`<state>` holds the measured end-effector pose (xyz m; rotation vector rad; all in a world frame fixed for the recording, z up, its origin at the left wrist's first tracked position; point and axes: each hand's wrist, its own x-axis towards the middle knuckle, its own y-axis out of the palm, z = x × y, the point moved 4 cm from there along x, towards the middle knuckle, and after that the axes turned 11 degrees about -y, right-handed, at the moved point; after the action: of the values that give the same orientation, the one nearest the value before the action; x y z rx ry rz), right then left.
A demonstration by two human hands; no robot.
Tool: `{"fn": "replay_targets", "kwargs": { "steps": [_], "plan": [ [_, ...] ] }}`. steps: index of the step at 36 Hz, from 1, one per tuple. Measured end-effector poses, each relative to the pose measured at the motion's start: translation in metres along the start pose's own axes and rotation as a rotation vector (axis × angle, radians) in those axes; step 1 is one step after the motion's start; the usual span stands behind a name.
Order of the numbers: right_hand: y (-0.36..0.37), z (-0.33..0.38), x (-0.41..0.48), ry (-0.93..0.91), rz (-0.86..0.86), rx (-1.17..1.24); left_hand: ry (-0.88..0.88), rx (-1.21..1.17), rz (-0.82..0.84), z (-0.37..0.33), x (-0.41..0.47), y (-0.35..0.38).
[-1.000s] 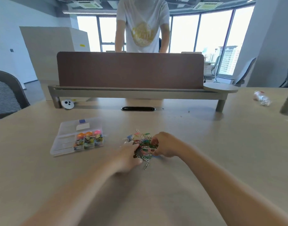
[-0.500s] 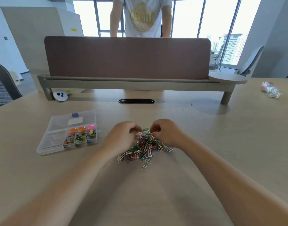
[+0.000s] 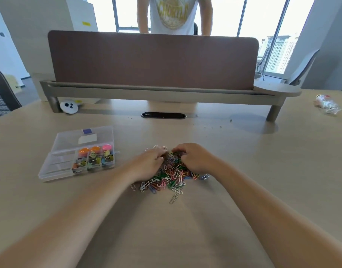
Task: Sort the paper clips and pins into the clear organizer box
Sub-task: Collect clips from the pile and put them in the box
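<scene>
Both hands have shifted to the far side of the heap since a second ago. Bench (image 3: 243, 171) carries all. Clear organizer box (image 3: 69, 167) lies lid open, well left of left hand (image 3: 148, 163). Paper clips (image 3: 170, 176) heaped between and under both hands. Left hand and right hand (image 3: 193, 157) curled, fingers in clips; actual grip: cannot tell.

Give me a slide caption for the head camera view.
Both hands rake colored paper clips beside the open organizer box.
</scene>
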<state>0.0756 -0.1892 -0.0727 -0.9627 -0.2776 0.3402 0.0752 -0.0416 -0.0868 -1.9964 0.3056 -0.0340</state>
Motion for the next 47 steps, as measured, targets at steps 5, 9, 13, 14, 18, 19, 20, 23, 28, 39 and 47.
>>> {"fn": "replay_targets", "kwargs": {
  "steps": [5, 9, 13, 14, 18, 19, 20, 23, 28, 39, 47],
  "plan": [
    [0.000, 0.004, -0.017, -0.012, -0.030, 0.011, 0.008, -0.049, 0.030, 0.000, -0.016, -0.002],
    [-0.003, 0.010, -0.033, -0.003, -0.045, 0.051, 0.010, -0.066, 0.004, -0.003, -0.032, -0.005],
    [-0.009, 0.007, -0.051, 0.035, -0.111, 0.057, -0.001, -0.040, -0.087, -0.005, -0.053, -0.010],
    [-0.011, 0.006, -0.055, 0.053, -0.130, 0.048, -0.011, -0.030, -0.108, -0.003, -0.058, -0.010],
    [-0.012, 0.005, -0.067, 0.126, -0.143, 0.006, -0.094, 0.111, -0.147, 0.006, -0.069, 0.000],
    [-0.009, 0.006, -0.069, 0.137, -0.127, 0.003, -0.117, 0.152, -0.130, 0.008, -0.069, 0.004],
    [-0.006, 0.007, -0.070, 0.146, -0.112, 0.000, -0.131, 0.185, -0.109, 0.010, -0.068, 0.010],
    [0.003, 0.012, -0.073, 0.156, -0.095, -0.009, -0.146, 0.273, -0.085, 0.007, -0.068, 0.022],
    [0.015, 0.017, -0.070, 0.128, -0.093, -0.001, -0.088, 0.253, -0.089, -0.005, -0.062, 0.032],
    [0.009, 0.010, -0.047, 0.089, -0.157, 0.041, 0.086, -0.154, -0.162, -0.024, -0.046, 0.020],
    [-0.006, -0.004, -0.032, 0.128, -0.257, 0.094, 0.009, -0.142, -0.269, -0.011, -0.033, -0.002]
  ]
}}
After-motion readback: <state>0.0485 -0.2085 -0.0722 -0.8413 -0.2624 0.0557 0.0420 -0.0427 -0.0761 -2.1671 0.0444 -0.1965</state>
